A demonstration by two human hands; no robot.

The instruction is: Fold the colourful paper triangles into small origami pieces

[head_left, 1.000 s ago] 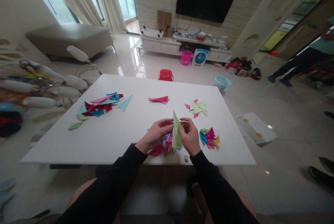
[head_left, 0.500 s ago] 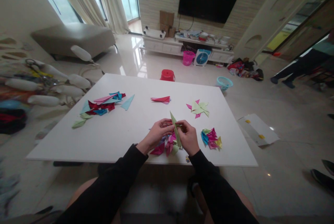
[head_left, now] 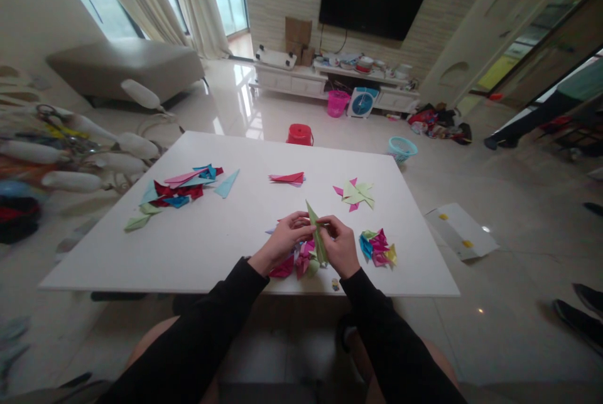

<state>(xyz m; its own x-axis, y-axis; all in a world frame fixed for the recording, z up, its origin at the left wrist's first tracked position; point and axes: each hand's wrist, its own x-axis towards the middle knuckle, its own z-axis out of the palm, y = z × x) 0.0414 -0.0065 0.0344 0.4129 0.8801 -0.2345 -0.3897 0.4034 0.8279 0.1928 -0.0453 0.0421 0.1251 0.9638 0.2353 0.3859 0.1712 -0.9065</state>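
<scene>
A light green folded paper [head_left: 318, 244], long and pointed at its upper end, is held between both hands above the table's near side. My left hand [head_left: 288, 237] grips its left edge, fingers closed on it. On the other edge, my right hand [head_left: 340, 245] pinches the same paper with thumb and fingers. Below the hands lies a pile of pink, purple and green folded papers [head_left: 301, 261], partly hidden by them. A smaller cluster of colourful folded papers [head_left: 378, 248] rests to the right of my right hand.
On the white table [head_left: 202, 247] are a mixed paper heap [head_left: 188, 187], a pale blue folded triangle [head_left: 227, 184], a red and pink paper stack [head_left: 287, 178] and green and pink pieces [head_left: 357, 193]. Beyond it are a red bucket [head_left: 300, 134] and blue basket [head_left: 402, 149]. A person [head_left: 541, 109] is far right.
The green paper has turned slightly in my hands, showing more of its broad face. Both hands keep their hold. The whole view has shifted slightly, and the person at far right has moved their legs.
</scene>
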